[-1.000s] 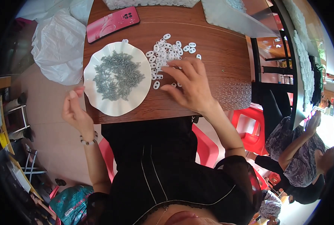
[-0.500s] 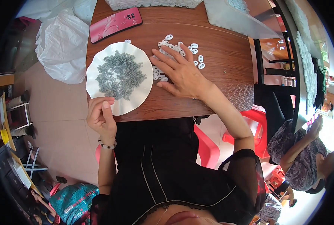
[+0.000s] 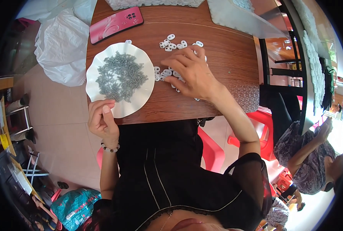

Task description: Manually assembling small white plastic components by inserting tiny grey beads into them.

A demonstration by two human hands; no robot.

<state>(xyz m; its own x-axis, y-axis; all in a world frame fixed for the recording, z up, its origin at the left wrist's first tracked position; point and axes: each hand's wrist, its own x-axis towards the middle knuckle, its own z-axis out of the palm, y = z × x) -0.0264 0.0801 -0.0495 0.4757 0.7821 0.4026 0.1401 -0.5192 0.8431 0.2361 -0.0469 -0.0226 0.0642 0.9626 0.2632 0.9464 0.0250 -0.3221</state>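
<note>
A white plate (image 3: pixel 143 92) with a wavy rim stands on the brown table. In it lies a heap of small grey threaded pieces (image 3: pixel 131 75) like little screws or springs; their exact kind is too small to tell. My left hand (image 3: pixel 103 120) is at the plate's near left edge, thumb and fingertips pinched together; anything between them is hidden. To the plate's right, my right hand (image 3: pixel 196 75) is over the small white oval pieces with two holes (image 3: pixel 167 72), fingers apart and bent. It covers some of them, and others lie around its fingertips.
A pink phone (image 3: pixel 116 25) lies beyond the plate. At the far edge are a tray of white pieces (image 3: pixel 152 4) and a translucent bin (image 3: pixel 237 19). A white plastic bag (image 3: pixel 61 50) hangs at the left. A person (image 3: pixel 306 158) sits at the right, near red stools (image 3: pixel 262 133).
My right hand has drawn the white pieces closer and bent its fingers more; several pieces now sit nearer the table's front edge. My left hand has stayed in place.
</note>
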